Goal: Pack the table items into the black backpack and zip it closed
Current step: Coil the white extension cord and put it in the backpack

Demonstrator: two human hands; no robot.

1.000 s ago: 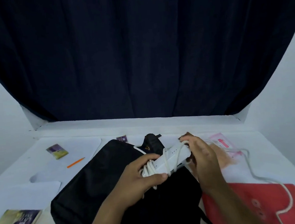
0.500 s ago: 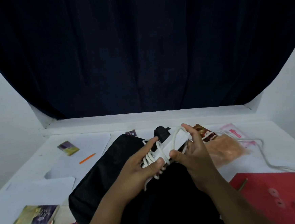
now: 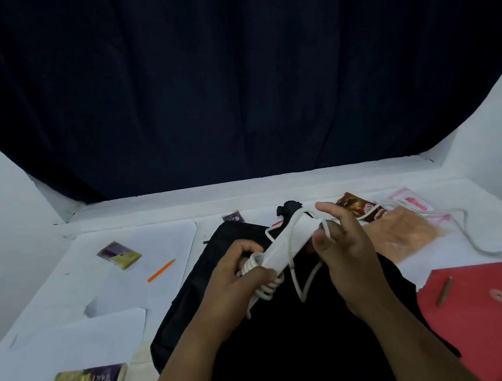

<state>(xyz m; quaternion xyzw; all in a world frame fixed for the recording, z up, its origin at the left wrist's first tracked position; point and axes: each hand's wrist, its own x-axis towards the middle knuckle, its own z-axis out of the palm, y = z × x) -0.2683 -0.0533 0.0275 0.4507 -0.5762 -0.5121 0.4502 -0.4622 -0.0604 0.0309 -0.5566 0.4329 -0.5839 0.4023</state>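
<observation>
While the dark curtain (image 3: 235, 80) fills the top of the view as before, the white bench (image 3: 148, 276) shows more of its right side than half a second ago. Black backpack (image 3: 285, 338) lies flat mid-bench, under both hands, same spot. Red folder (image 3: 479, 316) sits at the right edge, white papers (image 3: 75, 333) at left. White power strip (image 3: 287, 244) is held tilted above the backpack, far end up; its cord (image 3: 469, 233) trails right across the bench, and a new loose loop now hangs below the strip. Left hand (image 3: 241, 278) grips the strip's near end with the wound coils, fingers curled round it, unchanged. Right hand (image 3: 344, 243) has shifted: earlier it pinched the strip's middle, now it is at the far end, cord looped round its curled fingers, index finger stretched out. Tan plastic bag (image 3: 409, 235) lies just right of that hand, brown snack packet (image 3: 359, 209) behind it. Purple-yellow sachets (image 3: 119, 254) at left, orange pencil (image 3: 161, 270) near them.
</observation>
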